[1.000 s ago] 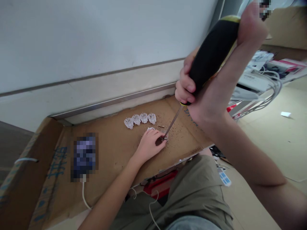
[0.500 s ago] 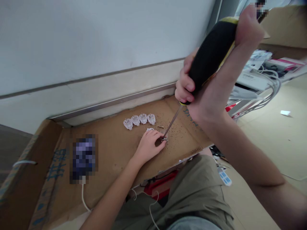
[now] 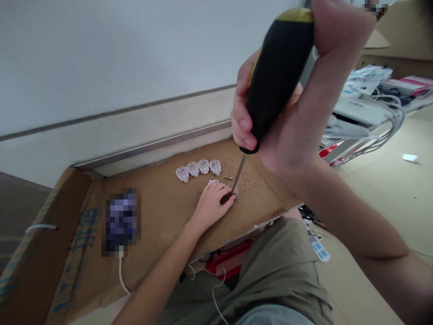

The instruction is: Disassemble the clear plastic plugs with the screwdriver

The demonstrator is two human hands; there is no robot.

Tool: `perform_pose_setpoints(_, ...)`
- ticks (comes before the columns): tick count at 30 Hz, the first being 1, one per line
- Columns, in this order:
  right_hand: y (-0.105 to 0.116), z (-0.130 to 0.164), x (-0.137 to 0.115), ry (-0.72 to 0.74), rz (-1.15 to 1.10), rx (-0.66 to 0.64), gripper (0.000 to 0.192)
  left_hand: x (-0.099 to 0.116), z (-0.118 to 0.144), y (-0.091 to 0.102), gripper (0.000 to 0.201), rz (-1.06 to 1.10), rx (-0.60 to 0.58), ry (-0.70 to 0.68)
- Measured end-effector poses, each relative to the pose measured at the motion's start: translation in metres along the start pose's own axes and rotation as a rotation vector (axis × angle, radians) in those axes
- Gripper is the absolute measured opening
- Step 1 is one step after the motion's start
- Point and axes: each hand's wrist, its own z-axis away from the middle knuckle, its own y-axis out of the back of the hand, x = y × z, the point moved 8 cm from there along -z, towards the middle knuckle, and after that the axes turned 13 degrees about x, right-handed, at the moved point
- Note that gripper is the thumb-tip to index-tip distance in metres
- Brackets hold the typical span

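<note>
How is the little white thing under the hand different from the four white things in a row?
The white piece is pinned by the left hand with the screwdriver tip on it; the four white pieces lie untouched. It sits alone; they line up farther back. All rest on the cardboard.

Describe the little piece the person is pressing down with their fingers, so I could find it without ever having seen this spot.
Start at the flattened cardboard sheet by the wall. Near its far edge sits a row of four white plastic parts; just in front of it the left hand pins a small part. It alone has the screwdriver tip on it.
</note>
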Motion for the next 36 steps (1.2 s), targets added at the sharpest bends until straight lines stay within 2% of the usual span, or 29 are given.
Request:
perform_pose_setpoints(6, -0.002, -0.002, -0.010, -0.033, 0.035, 0.010, 0.051, -0.001, -0.001, -0.001, 0.021, -0.004, -0.010, 0.011)
perform_pose_setpoints(9, -0.001, -0.002, -0.018, 0.023, 0.039, 0.051, 0.043, 0.000, -0.002, 0.000, 0.020, -0.001, -0.014, 0.018)
perform_pose_setpoints(11, -0.002, -0.002, -0.019, 0.050, 0.026, 0.068, 0.031, 0.000, -0.002, 0.000, 0.019, 0.000, -0.017, 0.022)
perform_pose_setpoints(13, -0.008, -0.003, -0.019, 0.080, 0.004, 0.001, 0.018, 0.000, -0.002, 0.000, 0.019, -0.001, -0.017, 0.026)
perform_pose_setpoints(16, -0.021, -0.001, -0.020, 0.152, -0.007, -0.203, 0.014, -0.001, -0.002, -0.001, 0.020, -0.009, -0.009, 0.024)
perform_pose_setpoints(19, -0.022, -0.003, -0.021, 0.169, -0.009, -0.268, 0.004, 0.000, -0.002, -0.003, 0.020, -0.005, -0.013, 0.012)
perform_pose_setpoints(22, -0.021, -0.006, -0.021, 0.123, 0.016, -0.290, 0.026, 0.000, -0.002, -0.003, 0.019, 0.004, -0.018, 0.016)
perform_pose_setpoints(25, -0.023, -0.004, -0.020, 0.056, 0.014, -0.365, 0.046, 0.000, -0.002, -0.003, 0.019, -0.004, -0.022, 0.026)
perform_pose_setpoints(28, -0.026, -0.003, -0.017, -0.011, -0.025, -0.457, 0.050, 0.000, -0.003, -0.003, 0.019, -0.006, -0.027, 0.028)
perform_pose_setpoints(31, -0.032, -0.005, -0.013, -0.039, -0.058, -0.602, 0.055, 0.000, -0.003, -0.004, 0.019, -0.002, -0.031, 0.021)
perform_pose_setpoints(34, -0.032, -0.015, -0.015, 0.010, -0.034, -0.590, 0.057, -0.001, -0.003, -0.005, 0.020, -0.005, -0.029, 0.023)
perform_pose_setpoints(36, -0.033, -0.015, -0.017, 0.058, 0.035, -0.562, 0.051, -0.002, -0.003, -0.005, 0.021, -0.005, -0.025, 0.029)
